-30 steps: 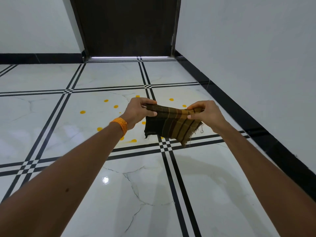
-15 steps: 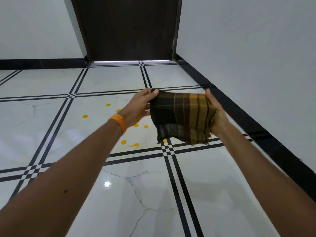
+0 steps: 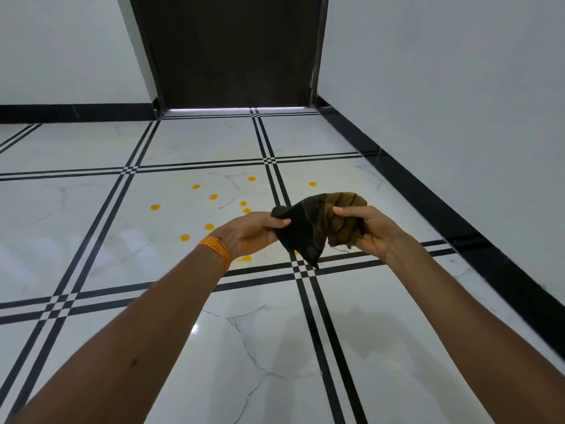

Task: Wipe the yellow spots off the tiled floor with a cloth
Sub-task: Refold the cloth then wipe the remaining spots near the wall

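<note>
A crumpled dark brown cloth with ochre stripes (image 3: 318, 224) is being held in the air above the glossy white marble-patterned tiled floor with black double border lines (image 3: 122, 240), gripped at both ends. Its dark left end is being pinched by the closed left hand (image 3: 253, 232), thumb on top, while its striped right part is being bunched in the closed right hand (image 3: 371, 232), whose thumb is being pressed across the fabric. A loose dark corner is being left to hang down between the 2 hands, over a crossing of the black lines. An orange thread band (image 3: 217, 249) is being worn on the left wrist. The round yellow spots (image 3: 209, 226) are being left scattered on the tile beyond and to the left of the hands, at least 10 being counted, with 1 more on the neighbouring tile to the right. A dark brown door (image 3: 232, 50) is being framed by white walls (image 3: 443, 87) with a black skirting strip (image 3: 428, 197).
</note>
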